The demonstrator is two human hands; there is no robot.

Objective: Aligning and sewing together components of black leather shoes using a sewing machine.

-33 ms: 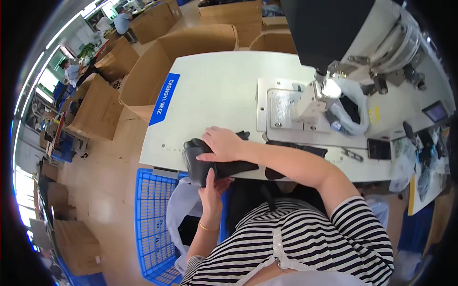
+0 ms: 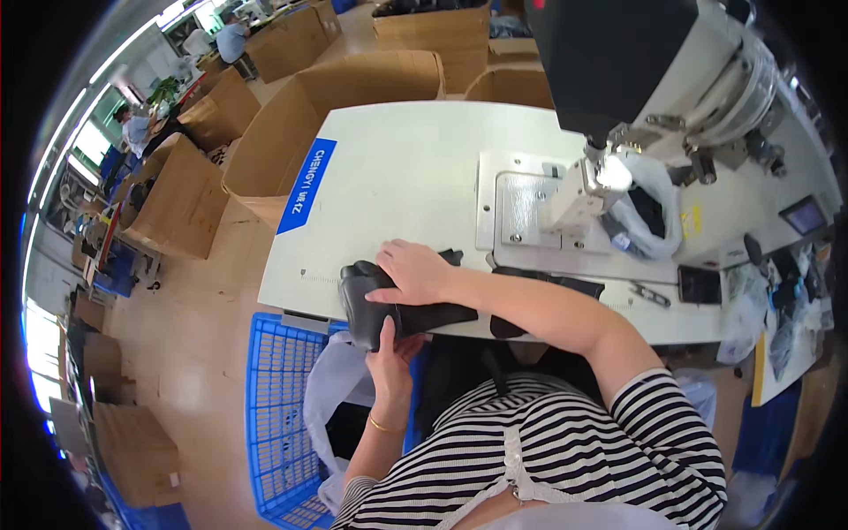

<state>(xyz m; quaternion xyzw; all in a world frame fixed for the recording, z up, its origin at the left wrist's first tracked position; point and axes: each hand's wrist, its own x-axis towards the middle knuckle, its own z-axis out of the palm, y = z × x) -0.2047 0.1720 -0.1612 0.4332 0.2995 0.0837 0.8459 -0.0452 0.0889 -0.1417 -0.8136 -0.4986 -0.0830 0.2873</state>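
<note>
At the front left edge of the white sewing table (image 2: 397, 177), both my hands hold a black, padded leather-like piece (image 2: 359, 296). It looks curved and stuffed on the left, with a flatter black part (image 2: 433, 315) running to the right. My right hand (image 2: 413, 272) grips it from above, fingers bent over the far side and thumb pointing left. My left hand (image 2: 390, 358) pinches its near edge, the thumb on top and the other fingers partly hidden beneath. Under my right forearm lies another flat black piece (image 2: 565, 284).
A sewing machine (image 2: 609, 88) with a metal plate (image 2: 526, 208) stands at right. Small snips (image 2: 651, 293) and a dark phone (image 2: 700, 284) lie beside it. A blue basket (image 2: 278, 424) with a plastic bag (image 2: 340, 380) stands below left. Cardboard boxes (image 2: 252, 168) border the table's far left.
</note>
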